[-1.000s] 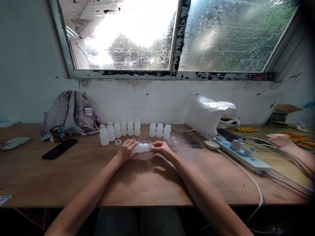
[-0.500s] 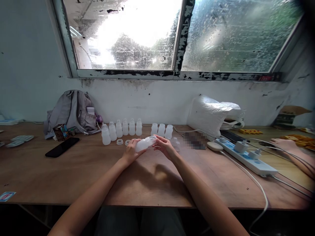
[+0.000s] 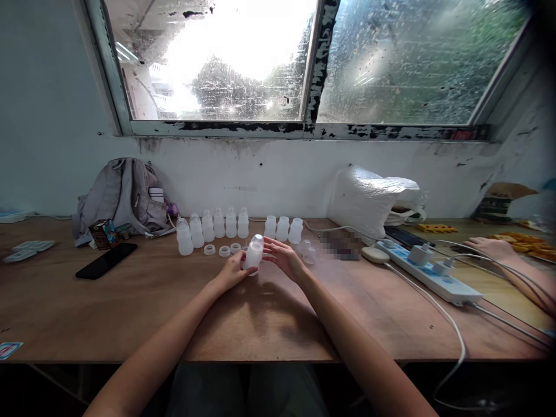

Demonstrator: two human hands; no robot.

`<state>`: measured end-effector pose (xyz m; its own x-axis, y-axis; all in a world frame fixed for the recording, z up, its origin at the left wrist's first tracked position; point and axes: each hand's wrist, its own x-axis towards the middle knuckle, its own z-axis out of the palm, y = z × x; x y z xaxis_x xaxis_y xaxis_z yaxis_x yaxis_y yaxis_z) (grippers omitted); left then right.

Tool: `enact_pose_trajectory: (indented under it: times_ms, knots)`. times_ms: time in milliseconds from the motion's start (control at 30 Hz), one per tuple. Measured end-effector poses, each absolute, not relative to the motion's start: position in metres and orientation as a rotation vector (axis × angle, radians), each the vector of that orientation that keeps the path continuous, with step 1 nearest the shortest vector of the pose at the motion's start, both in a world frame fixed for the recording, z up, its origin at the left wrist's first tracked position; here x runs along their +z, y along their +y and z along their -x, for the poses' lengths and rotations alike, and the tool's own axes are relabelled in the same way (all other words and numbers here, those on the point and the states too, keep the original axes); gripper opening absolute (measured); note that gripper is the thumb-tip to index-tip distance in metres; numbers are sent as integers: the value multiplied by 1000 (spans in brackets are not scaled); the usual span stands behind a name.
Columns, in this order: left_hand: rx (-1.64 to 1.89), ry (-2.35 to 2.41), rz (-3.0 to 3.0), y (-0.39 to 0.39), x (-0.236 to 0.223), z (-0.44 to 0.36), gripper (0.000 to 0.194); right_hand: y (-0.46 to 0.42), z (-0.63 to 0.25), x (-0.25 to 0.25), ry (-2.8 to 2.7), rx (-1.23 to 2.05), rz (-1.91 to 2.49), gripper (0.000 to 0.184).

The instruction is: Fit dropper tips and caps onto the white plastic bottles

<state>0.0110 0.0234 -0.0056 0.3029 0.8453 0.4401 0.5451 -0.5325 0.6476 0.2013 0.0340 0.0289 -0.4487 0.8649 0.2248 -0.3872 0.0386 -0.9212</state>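
A translucent white baby bottle [image 3: 253,256] with a clear cap stands nearly upright, tilted slightly, above the table. My left hand [image 3: 233,271] is closed round its lower body. At the bottle's upper right side is my right hand [image 3: 284,258], its fingers stretched out and apart; whether the fingertips touch the cap I cannot tell. Behind, capped bottles [image 3: 208,226] form a row on the left, and three uncapped bottles [image 3: 283,229] stand on the right. Several white rings [image 3: 209,249] lie in front of the capped row. Clear caps [image 3: 308,252] lie right of my right hand.
A grey backpack [image 3: 124,200], a small box [image 3: 103,234] and a black phone [image 3: 106,260] are on the left. To the right are a white plastic bag [image 3: 369,200], a power strip [image 3: 434,275] with cables, and another person's hand [image 3: 490,249] near yellow pieces.
The bottle has swung from lying sideways to nearly upright, cap up. My right hand's fingers have come off the cap end and spread beside it. The view has shifted slightly.
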Motion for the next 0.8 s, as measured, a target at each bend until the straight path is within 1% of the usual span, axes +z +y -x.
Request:
enact_pose_trajectory:
  times_ms: [100, 167, 267, 333, 400, 433, 500, 567, 800]
  knots:
    - [1079, 1312, -2123, 26, -10, -9, 44, 38, -202, 23, -1291, 1593, 572, 35]
    - [1080, 1341, -2146, 27, -12, -9, 49, 40, -203, 20, -1275, 1578, 608, 34]
    - [1257, 1368, -2193, 25, -6, -11, 58, 42, -205, 16, -1258, 1563, 684, 32]
    - [1464, 1377, -2171, 25, 7, -13, 55, 43, -205, 14, -1249, 1550, 730, 31]
    - [1555, 1377, -2176, 26, 26, -15, 47, 44, -206, 12, -1242, 1536, 767, 30]
    - [1523, 1366, -2227, 28, 36, -16, 44, 45, -206, 11, -1239, 1532, 783, 29]
    - [1342, 1336, -2371, 35, 56, -17, 34, 46, -206, 9, -1237, 1530, 814, 29]
    - [1184, 1337, -2467, 45, 76, -18, 30, 48, -206, 7, -1232, 1527, 852, 29]
    - [1090, 1624, -2481, 99, 131, -28, 35, 53, -206, 0, -1187, 1441, 1088, 25]
